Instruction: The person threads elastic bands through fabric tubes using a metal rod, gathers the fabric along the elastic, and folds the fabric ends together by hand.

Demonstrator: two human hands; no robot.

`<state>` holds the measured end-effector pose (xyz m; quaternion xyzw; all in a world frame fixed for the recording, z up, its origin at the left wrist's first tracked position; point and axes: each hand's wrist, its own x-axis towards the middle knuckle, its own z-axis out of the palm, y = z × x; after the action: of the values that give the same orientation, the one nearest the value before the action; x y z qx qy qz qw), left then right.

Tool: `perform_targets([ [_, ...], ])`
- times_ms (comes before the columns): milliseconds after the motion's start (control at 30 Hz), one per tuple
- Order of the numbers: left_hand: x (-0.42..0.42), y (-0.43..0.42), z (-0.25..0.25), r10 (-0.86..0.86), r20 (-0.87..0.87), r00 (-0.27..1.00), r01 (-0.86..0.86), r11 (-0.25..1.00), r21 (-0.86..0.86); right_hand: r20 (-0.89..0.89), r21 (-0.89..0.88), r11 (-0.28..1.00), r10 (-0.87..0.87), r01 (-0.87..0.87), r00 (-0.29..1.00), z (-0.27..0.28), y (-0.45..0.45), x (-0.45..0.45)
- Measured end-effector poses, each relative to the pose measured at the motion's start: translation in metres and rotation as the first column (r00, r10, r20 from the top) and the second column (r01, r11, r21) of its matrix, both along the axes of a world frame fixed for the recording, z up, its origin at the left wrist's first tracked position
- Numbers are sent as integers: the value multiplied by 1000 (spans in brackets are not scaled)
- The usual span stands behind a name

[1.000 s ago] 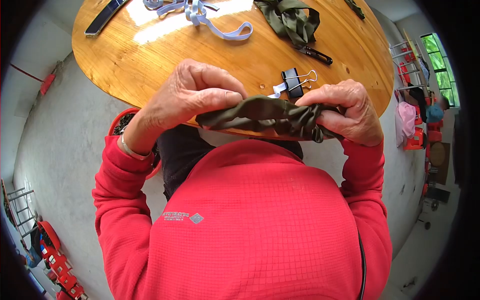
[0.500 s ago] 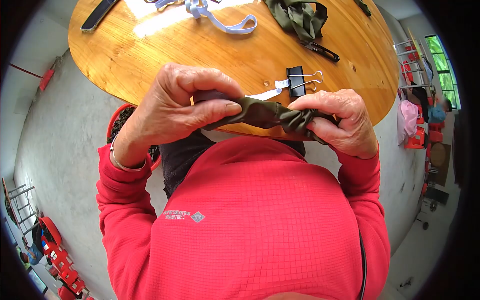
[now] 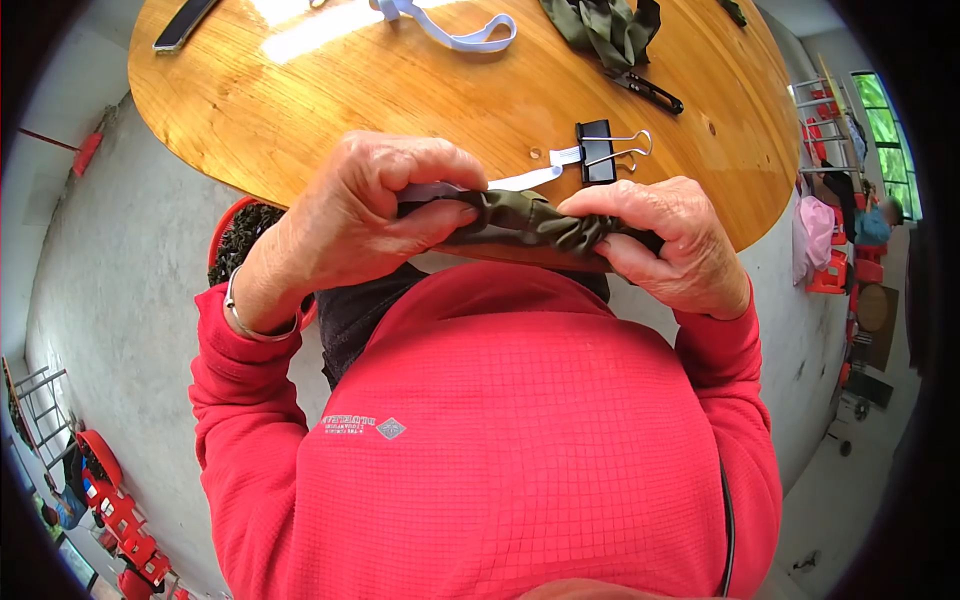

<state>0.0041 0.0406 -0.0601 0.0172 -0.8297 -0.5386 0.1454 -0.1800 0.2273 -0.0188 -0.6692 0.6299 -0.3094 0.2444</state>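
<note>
My left hand (image 3: 375, 205) pinches one end of a dark green fabric tube (image 3: 515, 212) between thumb and fingers. The other end is gripped in my right hand (image 3: 665, 238), where the cloth is gathered into tight folds. A white elastic band (image 3: 530, 181) runs from beside my left fingers toward a black binder clip (image 3: 597, 152), which holds its end on the table. Whether the elastic passes inside the tube is hidden by my left hand. The clip lies just beyond my right fingers, its wire handles pointing right.
On the wooden table (image 3: 330, 110) are more white elastic (image 3: 470, 42), dark green cloth (image 3: 605, 30), black thread snips (image 3: 650, 92) and a dark strip-like object (image 3: 185, 25). A red basin (image 3: 228, 235) with dark contents stands below the table's left edge. Red stools (image 3: 120, 515) are farther off.
My hands have come slightly closer together, and the cloth between them is shorter and more bunched. The view has shifted a little. Both hands keep their grip.
</note>
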Motion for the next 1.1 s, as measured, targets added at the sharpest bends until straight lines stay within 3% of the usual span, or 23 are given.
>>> perform_targets([
  [200, 3, -1, -2, 20, -92, 996, -37, 980, -197, -88, -20, 1000, -22, 21, 996, -1, 1, 5],
  [300, 0, 7, -8, 51, -168, 984, -92, 964, -251, -185, -114, 993, -47, 26, 982, -7, 0, 9],
  [400, -3, 10, -15, 70, -205, 976, -114, 970, -212, -261, -114, 993, -72, 43, 963, -22, -3, 19],
  [467, -4, 6, -17, 105, -192, 976, -138, 976, -169, -213, -143, 989, -74, 44, 974, -25, -6, 18],
  [567, 5, 8, -12, 108, -97, 989, -108, 994, 5, -102, -147, 989, -38, 23, 994, -18, -5, 14],
  [700, 12, 11, -15, 162, -86, 983, -147, 976, 159, -169, -162, 986, -51, 23, 984, -21, -1, 16],
  [800, 15, 13, -20, 169, -216, 962, -160, 985, 60, -218, -173, 985, -48, 10, 975, -22, 1, 18],
  [833, 14, 14, -18, 173, -300, 938, -201, 978, -62, -232, -195, 981, -49, 3, 972, -23, 1, 19],
  [967, 19, 18, -23, 250, -438, 863, -407, 859, -311, -289, -187, 982, -55, 0, 956, -20, 2, 21],
  [1100, 22, 13, -22, 175, -496, 851, -433, 768, -472, -297, -220, 976, -65, -2, 953, -21, 2, 25],
])
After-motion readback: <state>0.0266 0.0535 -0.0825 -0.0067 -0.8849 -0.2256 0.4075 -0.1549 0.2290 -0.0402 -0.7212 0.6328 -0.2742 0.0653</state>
